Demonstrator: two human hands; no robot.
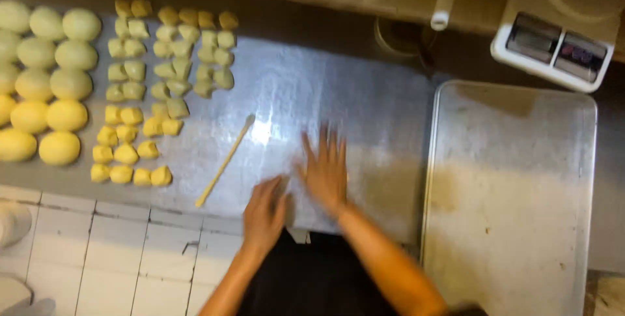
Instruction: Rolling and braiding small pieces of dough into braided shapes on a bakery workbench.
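My right hand [325, 169] lies flat and blurred on the floured metal worktop [364, 101], fingers spread and pointing away from me. My left hand [265, 212] rests just left of it near the front edge, fingers together and curled a little; I cannot tell whether anything lies under either palm. A thin wooden stick [225, 159] lies slanted on the worktop to the left of my hands. Further left are several small yellow dough pieces [140, 88] in rows and several large round dough balls [58, 88].
A floured metal baking tray [514, 212] lies at the right, next to my right forearm. A white scale [553, 45] stands at the back right. A white rolling pin end [444, 10] pokes in at the back. White tiles [130, 257] run below the worktop's front edge.
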